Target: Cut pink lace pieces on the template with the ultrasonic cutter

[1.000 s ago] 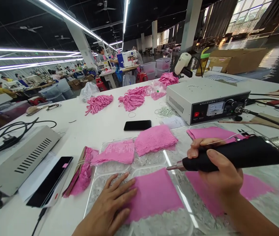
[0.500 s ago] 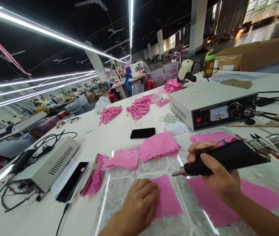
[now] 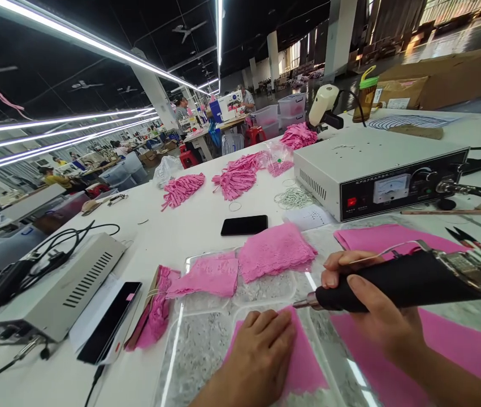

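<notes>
My left hand (image 3: 262,353) lies on a flat pink fabric piece (image 3: 308,364), its fingers stretched over the cloth and its palm side hidden. My right hand (image 3: 382,308) is wrapped round the black handle of a corded handheld ultrasonic tool (image 3: 418,280). The tool's narrow metal tip points left, at the top corner of the fabric piece, close to my left fingertips. Whether the tip touches the cloth I cannot tell. Under my right forearm lies another pink fabric sheet (image 3: 456,350). Beyond my hands are a stack of pink lace pieces (image 3: 278,251) and a smaller lace pile (image 3: 210,276).
A control box with a dial (image 3: 380,164) stands at the right, with scissors (image 3: 463,234) in front of it. A phone (image 3: 244,225), green elastic loops (image 3: 294,198) and pink strip bundles (image 3: 237,178) lie farther back. Another grey box (image 3: 62,288) stands at the left.
My left hand has shifted right, nearer the tool's tip, and fabric now shows on both sides of it. The tip is now at the cloth's top corner. The whole view has shifted slightly.
</notes>
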Motion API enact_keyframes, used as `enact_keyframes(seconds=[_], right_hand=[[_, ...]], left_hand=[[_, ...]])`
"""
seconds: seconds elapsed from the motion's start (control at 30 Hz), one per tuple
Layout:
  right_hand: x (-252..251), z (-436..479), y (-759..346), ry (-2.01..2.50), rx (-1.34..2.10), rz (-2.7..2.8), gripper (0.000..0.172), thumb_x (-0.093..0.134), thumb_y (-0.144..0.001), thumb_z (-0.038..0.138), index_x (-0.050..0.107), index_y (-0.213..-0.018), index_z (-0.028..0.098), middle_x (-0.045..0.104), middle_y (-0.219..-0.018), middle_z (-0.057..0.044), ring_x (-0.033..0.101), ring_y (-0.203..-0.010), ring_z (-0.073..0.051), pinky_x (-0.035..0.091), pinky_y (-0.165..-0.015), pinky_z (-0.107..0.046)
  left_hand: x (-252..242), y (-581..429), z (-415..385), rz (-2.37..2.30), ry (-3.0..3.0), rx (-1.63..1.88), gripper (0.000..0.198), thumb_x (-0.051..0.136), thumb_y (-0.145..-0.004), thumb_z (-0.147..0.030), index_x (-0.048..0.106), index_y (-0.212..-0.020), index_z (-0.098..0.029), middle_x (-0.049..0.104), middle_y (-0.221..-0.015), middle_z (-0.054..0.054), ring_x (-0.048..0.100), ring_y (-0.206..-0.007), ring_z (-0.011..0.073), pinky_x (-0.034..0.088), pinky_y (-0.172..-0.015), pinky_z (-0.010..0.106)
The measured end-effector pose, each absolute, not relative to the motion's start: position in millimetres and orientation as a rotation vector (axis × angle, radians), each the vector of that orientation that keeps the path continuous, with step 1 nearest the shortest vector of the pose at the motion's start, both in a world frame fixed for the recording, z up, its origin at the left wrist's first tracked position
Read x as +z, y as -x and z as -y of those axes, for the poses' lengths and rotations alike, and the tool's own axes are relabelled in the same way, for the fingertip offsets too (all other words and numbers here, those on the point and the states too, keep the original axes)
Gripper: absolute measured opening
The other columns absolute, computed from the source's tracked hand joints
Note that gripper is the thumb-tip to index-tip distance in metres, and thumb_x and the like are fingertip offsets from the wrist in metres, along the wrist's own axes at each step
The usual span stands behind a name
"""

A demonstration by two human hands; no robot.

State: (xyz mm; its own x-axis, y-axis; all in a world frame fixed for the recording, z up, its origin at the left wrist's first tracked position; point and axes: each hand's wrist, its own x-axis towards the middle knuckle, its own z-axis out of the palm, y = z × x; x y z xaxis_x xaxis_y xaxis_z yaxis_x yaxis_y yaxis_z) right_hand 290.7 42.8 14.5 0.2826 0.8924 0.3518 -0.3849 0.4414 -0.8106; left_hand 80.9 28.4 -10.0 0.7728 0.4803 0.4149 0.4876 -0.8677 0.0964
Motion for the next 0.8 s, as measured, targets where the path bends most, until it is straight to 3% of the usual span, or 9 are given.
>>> enact_keyframes(seconds=[0.57,0.8], right_hand=[[8.6,-46.9,-290.1,0.636,0.933,1.037,0.005,0.062,-0.089,0.029,0.058,-0.09,0.025,0.059,-0.082,0.0,0.058,-0.067,-0.015,0.055,-0.062,-0.03],[14.2,-43.2,-295.1,0.631,0.98,0.919,0.008,0.067,-0.085,0.031,0.063,-0.089,0.025,0.058,-0.081,-0.001,0.057,-0.064,-0.015,0.054,-0.059,-0.031]], left_hand=[[-6.8,-82.0,-31.5,0.777,2.975,-0.694,0.028,0.045,-0.091,-0.01,0.059,-0.115,-0.009,0.067,-0.112,0.015,0.059,-0.096,0.0235,0.049,-0.079,0.039],[-5.3,-81.0,-30.0,0.828,2.993,-0.623,0.029,0.043,-0.094,-0.014,0.059,-0.119,-0.015,0.066,-0.118,0.013,0.059,-0.102,0.0233,0.048,-0.084,0.04]])
